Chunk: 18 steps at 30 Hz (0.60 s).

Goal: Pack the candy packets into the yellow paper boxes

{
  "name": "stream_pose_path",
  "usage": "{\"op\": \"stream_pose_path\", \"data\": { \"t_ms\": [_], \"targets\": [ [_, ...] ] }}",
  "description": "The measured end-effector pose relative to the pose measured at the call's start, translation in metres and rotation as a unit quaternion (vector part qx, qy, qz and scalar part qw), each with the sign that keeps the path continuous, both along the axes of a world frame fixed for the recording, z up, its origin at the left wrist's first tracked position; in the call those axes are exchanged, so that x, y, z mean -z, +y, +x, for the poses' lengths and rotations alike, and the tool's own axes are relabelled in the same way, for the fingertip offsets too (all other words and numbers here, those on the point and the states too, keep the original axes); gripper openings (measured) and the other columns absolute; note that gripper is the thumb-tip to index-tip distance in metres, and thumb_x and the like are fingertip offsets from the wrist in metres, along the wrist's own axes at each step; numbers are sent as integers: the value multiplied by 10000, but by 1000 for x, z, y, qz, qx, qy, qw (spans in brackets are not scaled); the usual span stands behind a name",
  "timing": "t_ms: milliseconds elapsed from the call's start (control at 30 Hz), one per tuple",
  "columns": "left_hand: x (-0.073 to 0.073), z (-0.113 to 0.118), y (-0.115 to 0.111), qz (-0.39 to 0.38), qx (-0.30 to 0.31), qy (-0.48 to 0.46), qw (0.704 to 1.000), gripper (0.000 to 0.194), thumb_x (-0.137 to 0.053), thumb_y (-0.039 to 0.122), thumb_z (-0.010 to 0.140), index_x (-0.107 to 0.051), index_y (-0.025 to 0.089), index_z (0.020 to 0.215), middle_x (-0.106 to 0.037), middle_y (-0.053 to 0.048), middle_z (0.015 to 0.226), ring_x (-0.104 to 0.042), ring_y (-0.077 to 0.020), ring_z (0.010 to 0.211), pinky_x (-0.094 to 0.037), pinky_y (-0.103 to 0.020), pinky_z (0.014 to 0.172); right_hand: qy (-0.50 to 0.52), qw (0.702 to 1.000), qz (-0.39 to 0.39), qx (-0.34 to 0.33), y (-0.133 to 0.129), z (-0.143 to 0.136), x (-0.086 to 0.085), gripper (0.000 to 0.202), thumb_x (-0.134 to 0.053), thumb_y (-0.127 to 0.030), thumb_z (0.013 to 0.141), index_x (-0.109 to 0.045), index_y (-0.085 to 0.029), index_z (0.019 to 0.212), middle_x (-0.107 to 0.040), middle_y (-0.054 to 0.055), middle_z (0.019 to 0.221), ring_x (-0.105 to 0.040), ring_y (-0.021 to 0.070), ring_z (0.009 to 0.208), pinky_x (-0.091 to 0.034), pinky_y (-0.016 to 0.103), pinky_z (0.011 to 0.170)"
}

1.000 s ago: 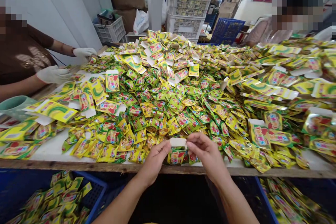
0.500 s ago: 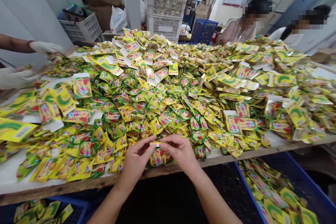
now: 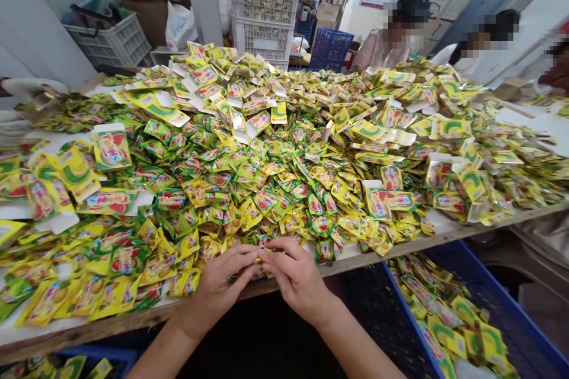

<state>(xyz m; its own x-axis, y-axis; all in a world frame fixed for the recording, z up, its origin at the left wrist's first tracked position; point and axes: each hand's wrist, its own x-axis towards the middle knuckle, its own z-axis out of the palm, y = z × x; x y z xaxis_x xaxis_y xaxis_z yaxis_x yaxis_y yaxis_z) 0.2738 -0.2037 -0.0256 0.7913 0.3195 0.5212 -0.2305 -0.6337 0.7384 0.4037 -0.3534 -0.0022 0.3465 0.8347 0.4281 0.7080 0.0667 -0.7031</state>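
My left hand [image 3: 217, 285] and my right hand [image 3: 299, 279] meet at the table's front edge, fingertips together. Between them is a small printed carton [image 3: 258, 273], mostly hidden behind the fingers; both hands pinch its upper end. Just beyond lies a broad heap of small green and yellow candy packets [image 3: 267, 198] printed with fruit. Flat yellow cartons [image 3: 111, 147] with white flaps lie to the left, and more cartons [image 3: 377, 198] are piled on the right and along the back.
Below the wooden table edge [image 3: 355, 260], a blue crate [image 3: 411, 320] of filled cartons stands at right, another blue crate [image 3: 122, 358] at left. A gloved hand [image 3: 33, 90] works at far left. Two people sit across the table; stacked white crates [image 3: 262, 35] rise behind.
The view has turned slightly right. My fingers have come closer together over the carton, covering the printed front that showed between them before.
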Motion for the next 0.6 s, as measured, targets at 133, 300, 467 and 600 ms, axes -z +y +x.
{"op": "stream_pose_path", "data": {
  "t_ms": [133, 300, 467, 600],
  "targets": [
    [2, -2, 3, 32, 28, 27, 999, 431, -568, 94, 870, -617, 331, 1227, -695, -53, 1086, -675, -173, 973, -561, -284, 843, -46, 972, -43, 226, -43, 71, -24, 274, -436, -255, 923, -693, -248, 1018, -693, 81, 989, -625, 222, 946, -491, 367, 825],
    [7, -5, 5, 21, 31, 25, 999, 429, -627, 114, 841, -631, 345, 1202, -689, -35, 1069, -674, -167, 950, -560, -268, 834, -33, 841, -340, 420, -79, 152, -21, 363, -620, -508, 769, -703, -167, 675, -672, 80, 637, -618, 233, 650, -419, 310, 603],
    [7, 1, 3, 0, 19, 61, 998, 384, -605, 167, 859, -635, 349, 1196, -691, -42, 1084, -668, -188, 979, -559, -289, 840, -18, 819, -368, 439, -66, 149, -1, 356, -664, -543, 720, -695, -188, 715, -703, 80, 726, -646, 238, 717, -382, 283, 571],
    [-6, -18, 20, -158, -116, 81, 977, 311, -619, 274, 836, -636, 362, 1134, -705, -19, 1062, -689, -210, 909, -591, -313, 743, -72, 781, -401, 474, -62, 137, -2, 468, -612, -587, 762, -669, -147, 914, -703, 168, 949, -649, 307, 894, -418, 339, 673]
  ]
}}
